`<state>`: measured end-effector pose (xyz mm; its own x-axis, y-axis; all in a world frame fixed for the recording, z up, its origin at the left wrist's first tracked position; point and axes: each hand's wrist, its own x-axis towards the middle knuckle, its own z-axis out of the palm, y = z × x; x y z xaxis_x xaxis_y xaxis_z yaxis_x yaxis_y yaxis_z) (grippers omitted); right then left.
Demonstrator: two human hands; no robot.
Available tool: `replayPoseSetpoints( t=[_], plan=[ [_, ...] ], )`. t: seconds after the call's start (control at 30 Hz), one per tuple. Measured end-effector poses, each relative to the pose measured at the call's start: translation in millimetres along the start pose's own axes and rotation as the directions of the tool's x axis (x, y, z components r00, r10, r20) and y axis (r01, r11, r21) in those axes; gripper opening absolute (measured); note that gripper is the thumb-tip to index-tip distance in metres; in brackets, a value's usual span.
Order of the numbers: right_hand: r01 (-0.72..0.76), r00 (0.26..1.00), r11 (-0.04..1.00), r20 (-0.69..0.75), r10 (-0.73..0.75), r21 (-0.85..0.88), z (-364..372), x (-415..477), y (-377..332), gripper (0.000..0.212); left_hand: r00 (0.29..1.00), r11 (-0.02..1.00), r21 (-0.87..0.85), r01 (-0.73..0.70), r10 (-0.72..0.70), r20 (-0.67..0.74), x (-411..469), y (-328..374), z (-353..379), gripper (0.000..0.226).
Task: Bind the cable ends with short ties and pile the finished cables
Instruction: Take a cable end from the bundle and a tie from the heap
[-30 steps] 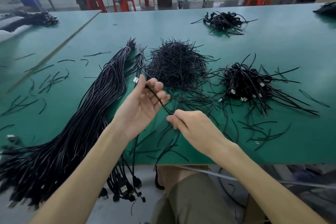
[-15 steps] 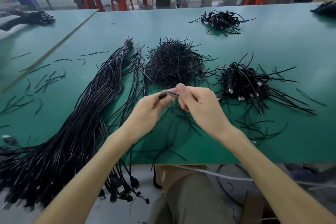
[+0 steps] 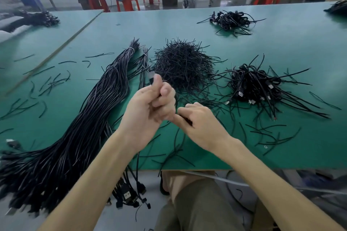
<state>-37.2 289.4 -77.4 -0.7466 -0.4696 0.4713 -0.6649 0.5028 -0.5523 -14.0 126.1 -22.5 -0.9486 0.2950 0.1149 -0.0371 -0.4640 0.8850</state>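
My left hand (image 3: 148, 107) grips one black cable near its end, its plug tip poking up above the thumb, blurred. My right hand (image 3: 199, 124) sits just right of it and pinches the same cable lower down, where a dark strand shows between thumb and finger. A thick bundle of long black cables (image 3: 80, 127) lies on the left and hangs off the front edge. A mound of short black ties (image 3: 182, 63) sits behind my hands. The pile of bound cables (image 3: 257, 86) lies to the right.
The green table (image 3: 291, 47) carries loose ties scattered at left and front right. A second small cable pile (image 3: 231, 20) lies far back. Cable plugs (image 3: 129, 195) dangle below the front edge. Red stools (image 3: 127, 2) and a seated person stand beyond the table.
My left hand has curled into a fist round the cable end and risen slightly. My right hand has dropped from the tie heap's edge toward the front, sliding down the cable.
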Motion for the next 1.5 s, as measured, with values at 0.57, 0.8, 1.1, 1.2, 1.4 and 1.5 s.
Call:
replayPoseSetpoints(
  t=[0.57, 0.8, 1.1, 1.2, 1.4, 1.5],
  plan=[
    [0.116, 0.939, 0.911, 0.342, 0.029, -0.396, -27.1, 25.2, -12.5, 0.015, 0.977, -0.373, 0.904, -0.208, -0.112, 0.179, -17.9, -6.6, -0.6, 0.021],
    [-0.018, 0.954, 0.972, 0.286, 0.086, -0.234, -33.7, 18.9, -13.7, 0.024, 0.978, -0.330, 0.928, -0.172, 0.058, 0.202, -23.3, -5.6, -29.0, 0.043],
    [-0.194, 0.972, 0.817, -0.006, 0.235, 0.543, -7.4, 8.9, -35.4, 0.040, 0.971, 0.707, 0.701, -0.092, 0.220, -0.095, -10.4, -15.5, -15.0, 0.032],
    [-0.195, 0.961, 0.714, -0.014, 0.276, 0.673, 4.1, 10.3, -40.7, 0.046, 0.984, 0.978, 0.209, -0.028, 0.064, -0.168, -2.5, -20.5, -1.7, 0.048],
    [-0.242, 0.970, 0.830, 0.100, 0.223, 0.502, 19.0, -8.7, -24.7, 0.054, 0.967, 0.881, -0.452, -0.140, 0.023, -0.254, 18.5, 22.6, -10.1, 0.035],
    [-0.251, 0.967, 0.907, 0.039, 0.253, 0.339, 4.0, -5.4, -3.0, 0.057, 0.989, 0.973, -0.222, -0.058, 0.025, -0.148, 10.5, 28.3, -14.6, 0.039]
  ],
)
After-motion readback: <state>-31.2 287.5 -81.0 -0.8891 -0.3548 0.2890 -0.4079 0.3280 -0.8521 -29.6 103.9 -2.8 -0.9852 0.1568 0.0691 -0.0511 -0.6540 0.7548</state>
